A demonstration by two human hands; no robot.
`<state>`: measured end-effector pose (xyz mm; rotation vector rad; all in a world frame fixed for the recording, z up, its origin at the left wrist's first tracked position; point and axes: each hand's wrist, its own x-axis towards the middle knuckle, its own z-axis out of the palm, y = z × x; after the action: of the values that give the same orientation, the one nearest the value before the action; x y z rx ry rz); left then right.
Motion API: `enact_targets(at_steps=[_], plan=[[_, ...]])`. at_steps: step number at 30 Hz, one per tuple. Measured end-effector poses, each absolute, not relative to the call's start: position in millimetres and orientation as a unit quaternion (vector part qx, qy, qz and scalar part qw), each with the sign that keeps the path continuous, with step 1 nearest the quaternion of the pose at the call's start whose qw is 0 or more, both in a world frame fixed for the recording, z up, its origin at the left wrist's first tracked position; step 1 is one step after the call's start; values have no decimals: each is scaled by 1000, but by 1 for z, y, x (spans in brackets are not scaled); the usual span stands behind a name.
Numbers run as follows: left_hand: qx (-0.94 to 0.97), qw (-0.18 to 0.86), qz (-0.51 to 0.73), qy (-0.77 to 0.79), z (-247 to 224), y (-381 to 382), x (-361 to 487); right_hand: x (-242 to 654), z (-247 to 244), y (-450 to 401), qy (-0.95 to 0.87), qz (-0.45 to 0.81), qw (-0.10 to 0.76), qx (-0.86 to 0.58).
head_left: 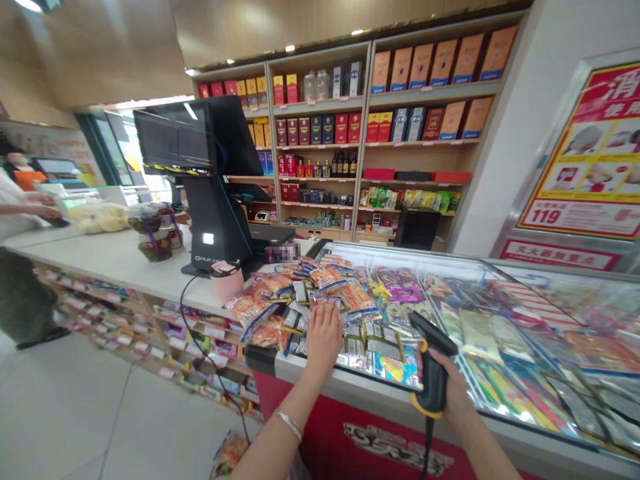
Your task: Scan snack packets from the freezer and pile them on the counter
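My left hand (324, 328) lies with its fingers stretched out on a heap of plastic snack packets (300, 293) at the left end of a glass-topped freezer (350, 385). Orange-looking food shows through the clear packets, whose edges are blue. In my right hand (453, 383) is a black and yellow barcode scanner (434, 360), gripped by its handle above the freezer's front edge. Its cable hangs down in front of the red panel. More packets, purple (400, 285) and blue-yellow (395, 369), lie about the heap.
A pink cup (227, 283) stands beside the heap, before a black checkout terminal (220, 193). Plastic tubs (154, 233) sit on the white counter (100, 253). A black cable (205, 357) hangs down its front. A packet (230, 453) is low by the floor. Another person (20, 213) stands far left.
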<state>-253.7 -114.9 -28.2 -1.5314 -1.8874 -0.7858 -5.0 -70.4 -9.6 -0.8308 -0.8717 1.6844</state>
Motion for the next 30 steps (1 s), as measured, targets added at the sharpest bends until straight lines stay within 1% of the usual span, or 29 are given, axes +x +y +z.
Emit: enact_targets(at_steps=[4, 10, 16, 20, 24, 27, 30], plan=[[-580, 265, -299, -709, -23, -117, -252, -3, -13, -70, -375, 695, 528, -311], [-584, 250, -341, -693, -20, -124, -255, -3, -16, -66, -364, 694, 556, -277], [-574, 231, -412, -669, -4, -115, -233, 10, -8, -60, -354, 666, 585, -298], [-625, 189, -443, -614, 20, -90, -177, 55, 11, -50, -368, 634, 606, -308], [-721, 131, -421, -535, 39, -62, -104, 121, 29, -44, -374, 584, 642, -327], [-778, 81, -395, -482, 44, -42, -50, 174, 31, -43, -358, 551, 671, -343], [-821, 18, -356, -446, 39, -21, 0, 220, 23, -45, -335, 518, 701, -359]])
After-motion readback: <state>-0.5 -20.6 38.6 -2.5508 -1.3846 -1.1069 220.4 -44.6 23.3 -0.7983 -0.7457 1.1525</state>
